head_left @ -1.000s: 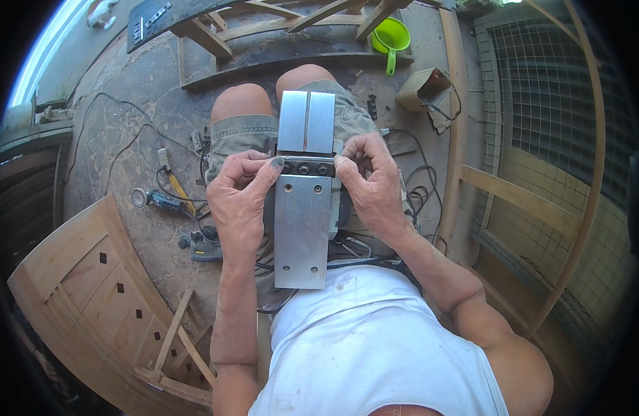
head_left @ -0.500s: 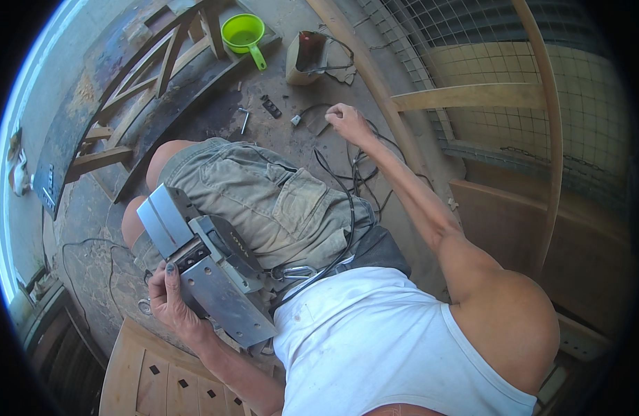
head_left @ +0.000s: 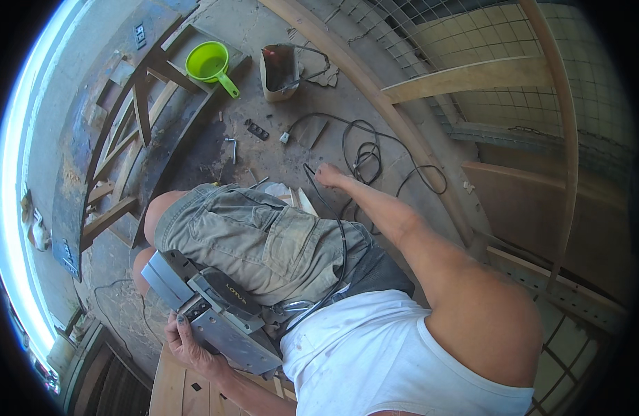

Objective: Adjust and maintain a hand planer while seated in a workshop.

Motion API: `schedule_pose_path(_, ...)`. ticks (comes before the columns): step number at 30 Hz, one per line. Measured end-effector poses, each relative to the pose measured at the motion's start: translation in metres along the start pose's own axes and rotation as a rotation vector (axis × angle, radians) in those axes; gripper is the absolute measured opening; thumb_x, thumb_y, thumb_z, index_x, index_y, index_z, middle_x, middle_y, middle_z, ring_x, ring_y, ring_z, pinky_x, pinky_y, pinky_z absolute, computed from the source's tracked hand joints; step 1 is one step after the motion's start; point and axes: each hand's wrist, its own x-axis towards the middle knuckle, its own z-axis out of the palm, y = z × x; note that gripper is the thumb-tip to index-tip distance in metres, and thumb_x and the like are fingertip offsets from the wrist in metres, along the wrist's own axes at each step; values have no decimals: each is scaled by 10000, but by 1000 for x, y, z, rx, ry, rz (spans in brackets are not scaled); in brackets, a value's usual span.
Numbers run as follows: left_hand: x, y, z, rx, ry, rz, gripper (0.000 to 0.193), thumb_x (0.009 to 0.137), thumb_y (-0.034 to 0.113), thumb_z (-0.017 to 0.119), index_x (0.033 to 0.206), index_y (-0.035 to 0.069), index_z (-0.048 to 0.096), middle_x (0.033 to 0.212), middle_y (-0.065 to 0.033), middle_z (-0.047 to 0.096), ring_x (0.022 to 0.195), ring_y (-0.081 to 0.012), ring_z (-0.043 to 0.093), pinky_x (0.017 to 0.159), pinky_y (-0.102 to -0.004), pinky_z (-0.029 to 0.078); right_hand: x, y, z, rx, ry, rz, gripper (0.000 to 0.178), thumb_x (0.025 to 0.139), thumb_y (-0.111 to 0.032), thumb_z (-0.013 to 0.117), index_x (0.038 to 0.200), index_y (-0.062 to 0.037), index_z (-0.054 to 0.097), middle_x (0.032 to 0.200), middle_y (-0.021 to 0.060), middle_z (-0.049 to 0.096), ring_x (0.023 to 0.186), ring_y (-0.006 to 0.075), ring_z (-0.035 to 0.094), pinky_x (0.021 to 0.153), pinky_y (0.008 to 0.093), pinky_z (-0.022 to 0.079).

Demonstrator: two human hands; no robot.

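Note:
An electric hand planer (head_left: 231,305) rests sole-up on my lap, its two metal sole plates and the dark cutter gap between them facing me. My left hand (head_left: 192,347) grips its side, a finger with a darkened nail at the gap. Out over the floor, my right hand (head_left: 326,175) is closed beside the planer's black cord (head_left: 344,243). Whether anything is in its fingers is hidden. A plug (head_left: 285,137) on a black cord and a thin dark flat piece (head_left: 319,134) lie beyond that hand. Nearby are an L-shaped metal wrench (head_left: 233,150) and a dark power strip (head_left: 256,130).
A green dipper (head_left: 208,62) sits on a curved wooden frame (head_left: 142,111) at the left. Behind stands an open container (head_left: 279,73). Coiled cord (head_left: 364,158) lies on the floor at right, before a wooden beam (head_left: 364,87) and wire mesh. Slatted wood (head_left: 172,381) is below left.
My right hand has drawn back toward my body, away from the thin dark piece, which stays on the floor. The view has shifted; my left hand keeps its hold on the planer.

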Motion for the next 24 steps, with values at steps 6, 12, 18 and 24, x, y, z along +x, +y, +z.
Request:
schedule_pose_path(6,7,-4,-1,-13,-16,19,137,1099,189,772,1068,62,730,1239,-87,781,1073,-130,702,979,-313,564,-6,-76,-80,271,556,-250,326,1019,-271,629,1029,-7,820,991,248,822,1003,446,792,878,544,609)
schedule_pose_path(12,4,2,0,-6,-43,43,123,1094,153,763,1048,62,695,1379,-149,757,1140,-177,725,1032,-343,577,1,-162,-208,546,699,-346,265,1009,-225,666,977,-7,812,803,100,810,724,217,806,729,399,632)
schedule_pose_path(18,10,-6,0,-13,-44,23,133,1087,154,771,1036,75,677,1364,-144,761,1134,-184,728,1038,-352,576,66,-200,-291,529,563,-137,250,1003,-137,672,1067,68,800,875,150,838,677,219,812,599,361,663)
schedule_pose_path(24,5,-6,-10,23,16,35,147,1077,166,787,1030,87,673,1306,-104,764,1087,-168,720,1022,-349,575,104,-260,-254,180,395,100,262,1039,-114,630,1187,22,798,987,190,860,889,300,864,745,437,696)
